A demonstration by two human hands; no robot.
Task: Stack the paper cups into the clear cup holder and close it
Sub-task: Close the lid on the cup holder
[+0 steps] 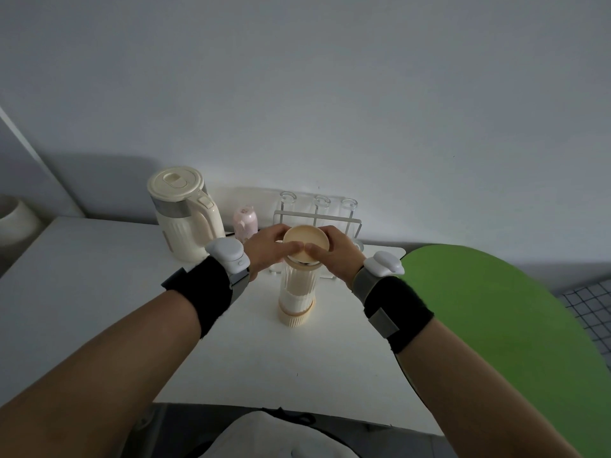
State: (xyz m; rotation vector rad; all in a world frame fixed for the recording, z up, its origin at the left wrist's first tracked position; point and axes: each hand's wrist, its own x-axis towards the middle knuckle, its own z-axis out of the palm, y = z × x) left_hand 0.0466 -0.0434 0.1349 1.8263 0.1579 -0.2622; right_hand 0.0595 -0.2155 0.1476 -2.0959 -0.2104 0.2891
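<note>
Reading any writing proves impossible: no label or brand shows on anything in the dim light. On the white worktop (pixel 99 292), a cream electric kettle (pixel 185 216) stands at about 10 o'clock from the clear cup holder (pixel 297 292), with a small pink bottle (pixel 246 223) beside it. A white wire rack (pixel 330 217) holding upturned glasses stands at 12 o'clock behind the hands, partly hidden by them. A green round surface (pixel 489 319) lies at 3 o'clock.

The clear cup holder stands upright near the worktop's middle, white paper cups (pixel 295 297) stacked inside above its cream base. The left hand (pixel 269 249) and right hand (pixel 334 252) meet over its top, fingers (pixel 291 247) closed around the rim of a beige round lid (pixel 306 242), thumbs touching at the near edge. The lid sits tilted on the holder's mouth. Both wrists wear black bands with white sensors.
</note>
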